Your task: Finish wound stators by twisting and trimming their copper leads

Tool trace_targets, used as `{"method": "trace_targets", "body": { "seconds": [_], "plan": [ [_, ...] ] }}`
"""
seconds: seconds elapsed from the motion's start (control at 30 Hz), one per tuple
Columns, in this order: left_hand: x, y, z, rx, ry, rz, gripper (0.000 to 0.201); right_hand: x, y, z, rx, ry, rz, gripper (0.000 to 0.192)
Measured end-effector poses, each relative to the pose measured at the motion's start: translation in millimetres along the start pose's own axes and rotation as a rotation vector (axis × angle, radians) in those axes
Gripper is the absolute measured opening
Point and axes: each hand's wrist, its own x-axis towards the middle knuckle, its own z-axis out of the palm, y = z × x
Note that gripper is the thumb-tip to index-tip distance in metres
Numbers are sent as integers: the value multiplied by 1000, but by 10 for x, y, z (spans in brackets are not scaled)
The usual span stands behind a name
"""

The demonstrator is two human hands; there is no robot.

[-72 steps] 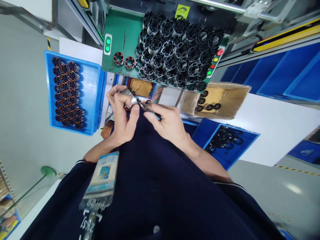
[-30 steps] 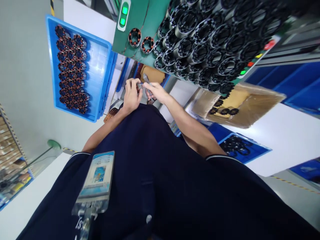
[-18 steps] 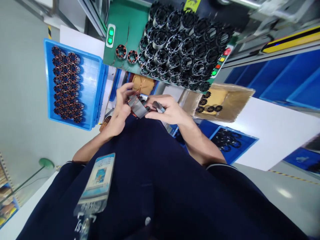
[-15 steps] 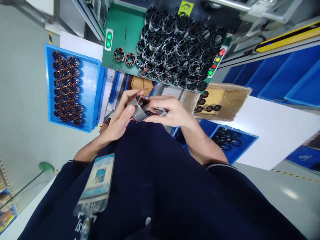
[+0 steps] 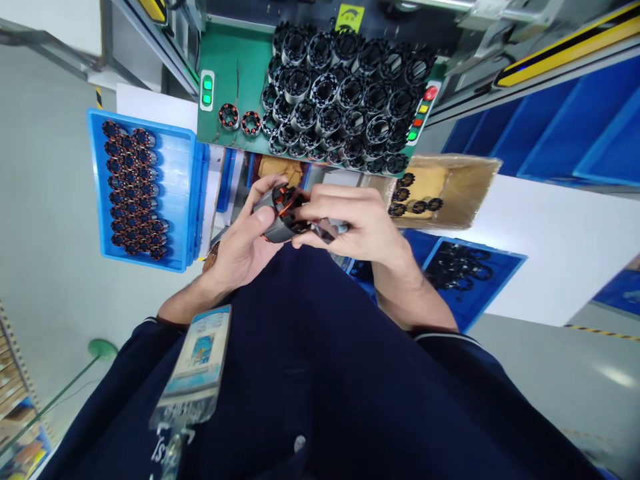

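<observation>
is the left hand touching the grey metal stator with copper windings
Touching. The head view shows the left hand cupped around the grey metal stator with copper windings, fingers pressed against its side.

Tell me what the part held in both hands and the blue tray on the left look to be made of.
Cylindrical grey stator with copper windings, gripped by the left hand and right hand: probably bare steel, from its dull grey sheen; the orange-red glossy coils look like enamelled copper wire.
Shallow blue tray of wound stators: likely moulded plastic, given its uniform colour, smooth faint gloss and rounded rim.
</observation>
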Motion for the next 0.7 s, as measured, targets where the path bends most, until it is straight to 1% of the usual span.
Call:
{"method": "trace_targets", "body": {
  "seconds": [0.07,0.13,0.23,0.33,0.43,0.53,0.6,0.7],
  "plan": [
    [31,1,-2,41,64,36,60,-22,-109,0,-58,32,95,38],
    [54,6,-15,70,99,79,57,-57,-230,-14,-130,25,185,40],
    [69,11,-51,95,98,131,53,-121,-368,-49,-224,-21,252,51],
    [83,-13,-101,156,50,180,55,-169,-414,-65,-281,-31,245,60],
    [118,-73,-160,212,-36,242,53,-182,-405,-56,-314,-25,237,69],
    [165,-135,-224,217,-131,321,51,-159,-411,-57,-326,-21,236,74],
    [194,-160,-267,225,-171,337,52,-137,-432,-72,-321,-29,243,75],
    [223,-175,-326,235,-210,328,51,-129,-458,-96,-322,-45,256,76]
  ]
}}
